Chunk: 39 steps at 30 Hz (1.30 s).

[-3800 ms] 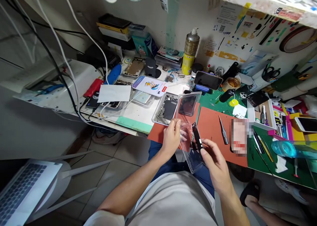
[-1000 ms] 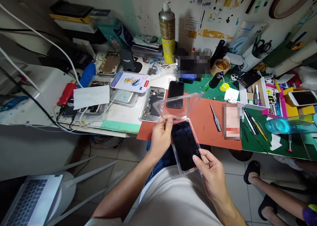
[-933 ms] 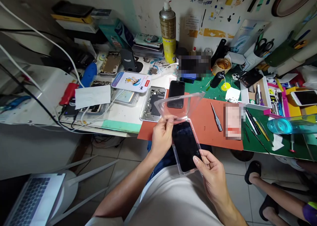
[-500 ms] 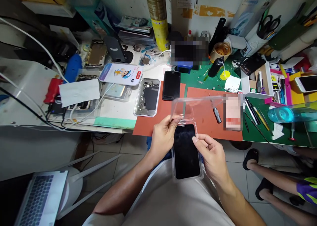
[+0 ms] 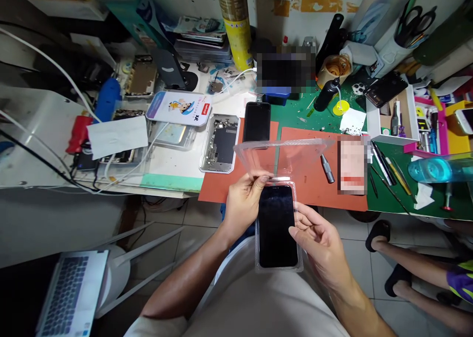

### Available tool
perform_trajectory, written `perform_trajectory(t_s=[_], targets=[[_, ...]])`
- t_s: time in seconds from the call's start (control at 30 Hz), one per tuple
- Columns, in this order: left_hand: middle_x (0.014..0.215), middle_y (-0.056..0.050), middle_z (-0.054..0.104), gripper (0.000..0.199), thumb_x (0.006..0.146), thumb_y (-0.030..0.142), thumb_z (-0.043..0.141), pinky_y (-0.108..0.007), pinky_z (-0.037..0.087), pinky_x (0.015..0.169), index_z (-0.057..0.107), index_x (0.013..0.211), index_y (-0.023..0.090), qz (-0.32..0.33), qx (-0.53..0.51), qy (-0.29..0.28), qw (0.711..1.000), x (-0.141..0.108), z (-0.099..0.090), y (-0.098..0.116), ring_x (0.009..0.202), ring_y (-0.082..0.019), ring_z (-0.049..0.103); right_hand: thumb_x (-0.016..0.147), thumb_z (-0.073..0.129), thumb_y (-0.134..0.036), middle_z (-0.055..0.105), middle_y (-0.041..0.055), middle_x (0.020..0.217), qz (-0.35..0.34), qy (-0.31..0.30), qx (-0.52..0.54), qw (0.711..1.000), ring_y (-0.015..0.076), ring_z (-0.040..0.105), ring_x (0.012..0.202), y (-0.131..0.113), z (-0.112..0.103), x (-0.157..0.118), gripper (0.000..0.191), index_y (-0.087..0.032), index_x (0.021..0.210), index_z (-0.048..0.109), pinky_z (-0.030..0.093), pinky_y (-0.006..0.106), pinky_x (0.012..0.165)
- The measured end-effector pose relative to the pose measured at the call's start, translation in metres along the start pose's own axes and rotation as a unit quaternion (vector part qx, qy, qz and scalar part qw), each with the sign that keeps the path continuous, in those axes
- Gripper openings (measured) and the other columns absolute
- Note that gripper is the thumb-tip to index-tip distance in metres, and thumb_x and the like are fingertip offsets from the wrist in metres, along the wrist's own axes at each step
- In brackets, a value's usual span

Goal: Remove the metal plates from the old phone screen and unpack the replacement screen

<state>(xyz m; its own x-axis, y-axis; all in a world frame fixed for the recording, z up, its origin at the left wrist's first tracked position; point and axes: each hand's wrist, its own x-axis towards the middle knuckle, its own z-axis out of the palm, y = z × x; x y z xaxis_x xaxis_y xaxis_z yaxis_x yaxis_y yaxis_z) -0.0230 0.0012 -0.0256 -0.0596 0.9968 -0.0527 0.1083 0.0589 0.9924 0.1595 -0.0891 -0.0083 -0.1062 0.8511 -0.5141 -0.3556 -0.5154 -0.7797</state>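
A black phone screen (image 5: 278, 228) lies face up in the lower half of a clear plastic clamshell case (image 5: 297, 204), in front of my body at the bench edge. The case's transparent lid (image 5: 286, 154) stands raised at its far end. My left hand (image 5: 242, 201) pinches the case at its upper left corner, near the hinge. Along the right side, my right hand (image 5: 321, 236) grips the case, thumb at the screen's edge and fingers behind, partly hidden.
Orange mats (image 5: 221, 191) cover the bench's front. On or near them are an opened phone housing (image 5: 219, 144), a dark phone (image 5: 257, 121) and a screwdriver (image 5: 327, 168). Tools (image 5: 382, 164) lie right. A laptop (image 5: 70, 287) sits lower left; another person's legs (image 5: 414, 263) show lower right.
The lid has swung further back and spread wider to the left. My right hand has slid down the case's right side. The view has shifted slightly.
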Motion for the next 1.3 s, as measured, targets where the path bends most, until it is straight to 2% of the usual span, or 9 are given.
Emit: perform_trajectory(t_s=[0.2, 0.43, 0.73, 0.83, 0.97, 1.13, 1.2, 1.23, 1.3], targets=[[0.095, -0.005, 0.081, 0.032, 0.1, 0.051, 0.068, -0.03, 0.06, 0.084, 0.078, 0.096, 0.021, -0.025, -0.022, 0.006, 0.999, 0.001, 0.002, -0.001, 0.09, -0.021, 0.078, 0.091, 0.083, -0.037, 0.072, 0.0047, 0.11, 0.008, -0.005, 0.001, 1.0, 0.0167, 0.067, 0.096, -0.003, 0.0, -0.001, 0.047, -0.026, 0.134, 0.07, 0.052, 0.028, 0.086], [0.088, -0.01, 0.082, 0.042, 0.095, 0.058, 0.072, -0.046, 0.063, 0.093, 0.075, 0.1, 0.017, -0.118, -0.095, -0.015, 0.988, 0.003, 0.004, -0.002, 0.093, -0.029, 0.081, 0.089, 0.083, -0.041, 0.073, 0.0073, 0.111, 0.027, -0.01, 0.024, 0.999, 0.0232, 0.068, 0.102, -0.008, 0.003, 0.0, 0.052, -0.025, 0.136, 0.07, 0.054, 0.038, 0.093], [0.1, -0.012, 0.083, 0.04, 0.096, 0.057, 0.07, -0.045, 0.061, 0.098, 0.076, 0.102, 0.018, -0.107, -0.053, -0.006, 0.993, 0.004, 0.003, -0.004, 0.106, -0.031, 0.079, 0.087, 0.084, -0.04, 0.07, 0.0046, 0.1, 0.022, -0.005, 0.03, 0.999, 0.0184, 0.064, 0.086, -0.009, 0.003, 0.0, 0.049, -0.027, 0.134, 0.073, 0.054, 0.042, 0.099], [0.103, -0.011, 0.083, 0.04, 0.097, 0.056, 0.068, -0.042, 0.06, 0.096, 0.077, 0.102, 0.018, -0.098, -0.023, -0.004, 0.995, 0.004, 0.002, -0.005, 0.103, -0.029, 0.078, 0.087, 0.085, -0.041, 0.071, 0.0045, 0.098, 0.017, -0.002, 0.028, 0.999, 0.0183, 0.064, 0.084, -0.01, 0.004, 0.002, 0.049, -0.027, 0.133, 0.074, 0.055, 0.043, 0.098], [0.098, -0.009, 0.082, 0.037, 0.1, 0.053, 0.065, -0.038, 0.06, 0.09, 0.076, 0.101, 0.018, -0.076, 0.001, -0.008, 0.997, 0.005, 0.001, -0.004, 0.095, -0.026, 0.078, 0.087, 0.085, -0.041, 0.073, 0.0047, 0.097, 0.015, -0.005, 0.026, 1.0, 0.02, 0.067, 0.089, -0.01, 0.003, 0.005, 0.049, -0.027, 0.133, 0.074, 0.055, 0.041, 0.097], [0.098, -0.005, 0.081, 0.033, 0.103, 0.051, 0.062, -0.032, 0.058, 0.088, 0.077, 0.098, 0.022, -0.006, 0.031, -0.017, 0.999, 0.015, 0.001, -0.002, 0.093, -0.022, 0.077, 0.088, 0.083, -0.043, 0.074, 0.0104, 0.117, -0.01, 0.025, -0.016, 1.0, 0.0241, 0.071, 0.103, 0.0, -0.001, 0.004, 0.055, -0.024, 0.138, 0.069, 0.057, 0.04, 0.095], [0.097, -0.003, 0.081, 0.033, 0.103, 0.052, 0.061, -0.032, 0.058, 0.087, 0.077, 0.1, 0.023, 0.014, 0.044, -0.008, 0.999, 0.022, 0.0, -0.002, 0.093, -0.022, 0.076, 0.092, 0.079, -0.043, 0.073, 0.0115, 0.119, -0.088, 0.095, -0.114, 0.985, 0.0238, 0.07, 0.103, 0.006, -0.001, 0.003, 0.051, -0.023, 0.137, 0.067, 0.057, 0.042, 0.096], [0.096, -0.003, 0.08, 0.033, 0.104, 0.052, 0.06, -0.032, 0.057, 0.088, 0.077, 0.1, 0.023, 0.023, 0.054, 0.004, 0.998, 0.025, 0.0, -0.002, 0.093, -0.022, 0.076, 0.094, 0.077, -0.042, 0.072, 0.0113, 0.117, -0.144, 0.141, -0.186, 0.962, 0.0234, 0.069, 0.101, 0.009, 0.001, 0.002, 0.045, -0.024, 0.134, 0.069, 0.057, 0.042, 0.096], [0.096, -0.003, 0.08, 0.033, 0.104, 0.052, 0.06, -0.032, 0.056, 0.089, 0.076, 0.1, 0.023, 0.04, 0.081, 0.037, 0.995, 0.032, 0.001, -0.002, 0.096, -0.022, 0.075, 0.096, 0.074, -0.038, 0.07, 0.0104, 0.111, -0.261, 0.214, -0.334, 0.88, 0.0232, 0.067, 0.097, 0.013, 0.004, 0.001, 0.032, -0.024, 0.124, 0.071, 0.056, 0.041, 0.092]])
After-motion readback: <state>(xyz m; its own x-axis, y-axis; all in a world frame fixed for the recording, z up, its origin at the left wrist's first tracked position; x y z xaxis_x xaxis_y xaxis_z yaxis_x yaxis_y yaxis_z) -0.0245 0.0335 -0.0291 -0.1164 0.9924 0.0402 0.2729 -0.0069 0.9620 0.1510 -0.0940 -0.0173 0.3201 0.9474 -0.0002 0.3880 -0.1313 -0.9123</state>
